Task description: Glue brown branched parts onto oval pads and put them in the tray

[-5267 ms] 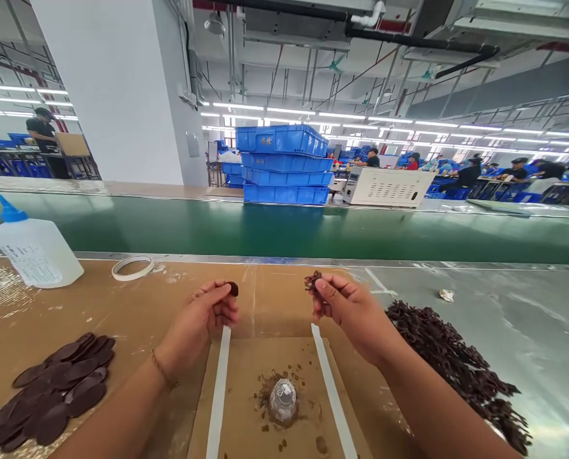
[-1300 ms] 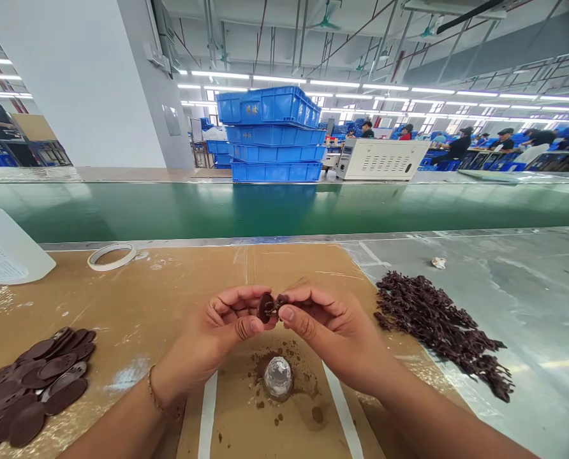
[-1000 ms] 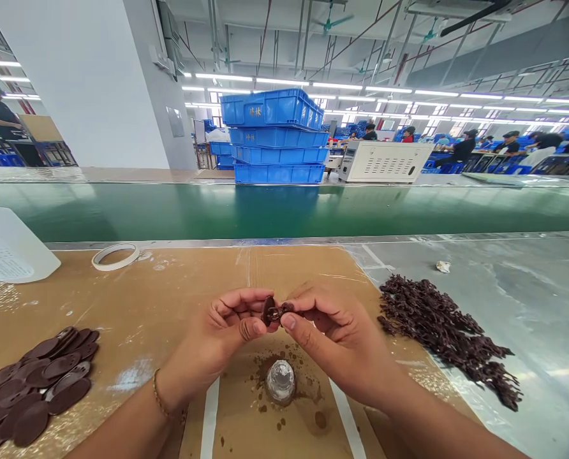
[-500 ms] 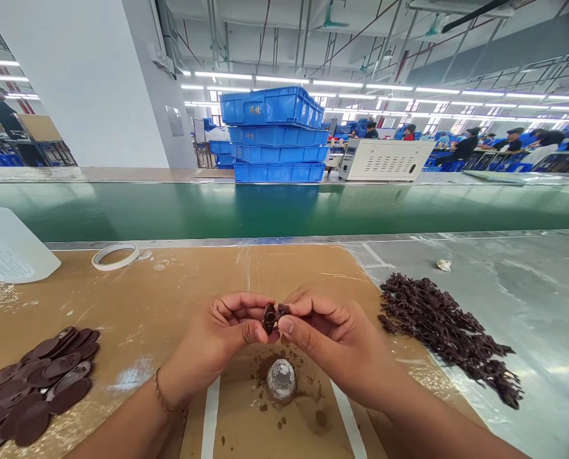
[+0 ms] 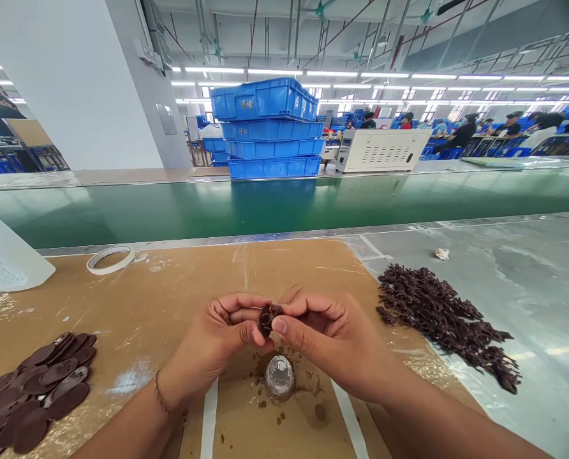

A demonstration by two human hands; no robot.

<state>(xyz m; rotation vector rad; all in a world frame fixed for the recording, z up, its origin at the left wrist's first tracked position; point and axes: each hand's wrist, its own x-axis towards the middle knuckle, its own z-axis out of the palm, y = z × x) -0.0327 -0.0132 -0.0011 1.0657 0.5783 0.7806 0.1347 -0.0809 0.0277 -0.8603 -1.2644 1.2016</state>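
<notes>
Left hand (image 5: 220, 328) has a dark disc (image 5: 265, 321) pinched, right hand (image 5: 327, 325) pinches a knobbly little brown piece (image 5: 275, 310) right up against it, both just past the clear cup (image 5: 279, 376). Disc pile (image 5: 36, 390)'s left of that cup, kinda branchy brown pile (image 5: 442, 319) off to its right.

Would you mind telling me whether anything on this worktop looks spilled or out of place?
Yes: dark spots dot the cardboard around the small shiny container, as if something dripped. A whitish scrap also lies apart on the grey surface beyond the dark branched pile.
</notes>
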